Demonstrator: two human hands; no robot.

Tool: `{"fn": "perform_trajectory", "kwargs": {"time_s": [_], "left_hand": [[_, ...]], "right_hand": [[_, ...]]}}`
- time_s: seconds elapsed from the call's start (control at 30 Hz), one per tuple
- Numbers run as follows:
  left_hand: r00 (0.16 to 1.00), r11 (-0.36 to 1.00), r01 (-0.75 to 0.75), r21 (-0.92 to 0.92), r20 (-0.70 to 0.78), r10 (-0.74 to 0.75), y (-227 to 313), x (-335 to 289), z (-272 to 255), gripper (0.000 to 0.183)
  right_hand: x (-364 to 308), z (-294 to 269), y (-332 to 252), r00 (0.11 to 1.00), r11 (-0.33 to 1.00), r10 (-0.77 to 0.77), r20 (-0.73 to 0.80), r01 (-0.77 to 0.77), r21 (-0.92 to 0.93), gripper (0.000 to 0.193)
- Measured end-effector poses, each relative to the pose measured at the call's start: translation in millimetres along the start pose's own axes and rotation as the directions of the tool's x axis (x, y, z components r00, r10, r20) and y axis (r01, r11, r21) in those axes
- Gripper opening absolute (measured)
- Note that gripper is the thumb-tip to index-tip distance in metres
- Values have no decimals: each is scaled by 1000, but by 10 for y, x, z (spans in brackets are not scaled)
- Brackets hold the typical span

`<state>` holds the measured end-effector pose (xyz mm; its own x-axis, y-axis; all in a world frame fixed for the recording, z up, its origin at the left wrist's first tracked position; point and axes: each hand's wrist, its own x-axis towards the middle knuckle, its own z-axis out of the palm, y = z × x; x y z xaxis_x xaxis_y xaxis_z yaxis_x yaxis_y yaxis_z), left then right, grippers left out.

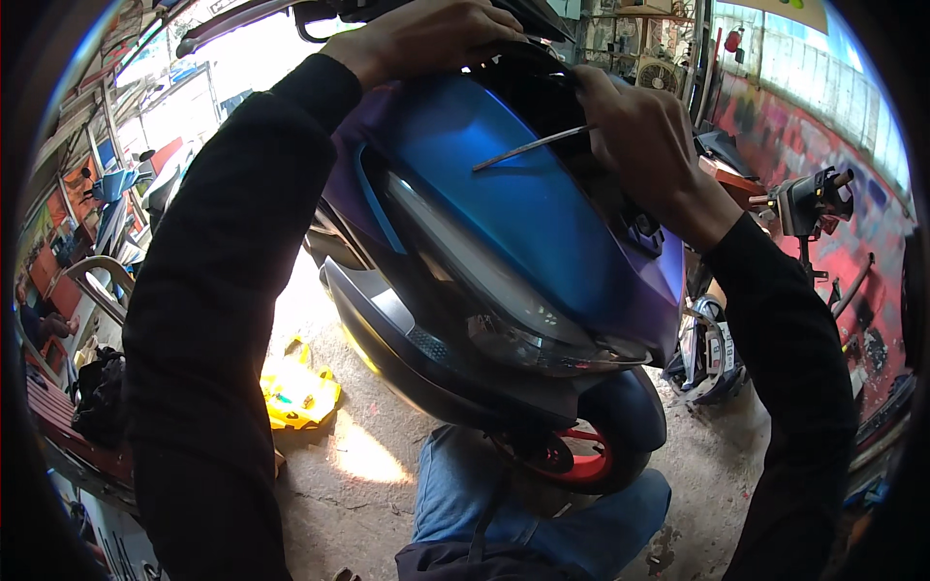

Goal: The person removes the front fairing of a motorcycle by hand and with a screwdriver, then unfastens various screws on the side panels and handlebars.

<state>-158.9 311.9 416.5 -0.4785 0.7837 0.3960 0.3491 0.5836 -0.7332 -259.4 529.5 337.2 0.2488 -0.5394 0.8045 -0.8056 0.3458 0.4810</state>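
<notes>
A scooter's front body [513, 203], blue shading to purple, stands right in front of me with its clear headlight [484, 276] facing my legs. At the top, my left hand [436, 37] has its fingers curled over the edge of a black plastic cover [518, 60]. My right hand [644, 136] is closed at the right side of the same opening. From its fist a thin metal screwdriver [528, 148] points left across the blue panel; its handle is hidden in my palm. The fingertips of both hands are partly hidden.
Below the body is the front wheel [586, 455] with a red rim, near my knees. A yellow plastic bag [300, 387] lies on the concrete floor at left. Scooter parts [712, 353] lie at right, by a stripped handlebar unit [809, 208]. A fan [659, 76] stands behind.
</notes>
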Motion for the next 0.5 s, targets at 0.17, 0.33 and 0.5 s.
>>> {"fn": "perform_trajectory", "kwargs": {"time_s": [0.17, 0.33, 0.5], "left_hand": [[997, 997, 64, 35, 39, -65, -4, 1, 8, 19], [982, 981, 187, -44, -19, -188, 51, -6, -17, 14], [962, 963, 266, -50, -41, -269, 62, -63, 22, 12]], "right_hand": [[26, 32, -27, 1000, 1000, 4, -28, -4, 19, 16], [23, 76, -52, 998, 1000, 22, -66, -21, 20, 16], [78, 26, 61, 996, 995, 88, -12, -87, 44, 9]]}}
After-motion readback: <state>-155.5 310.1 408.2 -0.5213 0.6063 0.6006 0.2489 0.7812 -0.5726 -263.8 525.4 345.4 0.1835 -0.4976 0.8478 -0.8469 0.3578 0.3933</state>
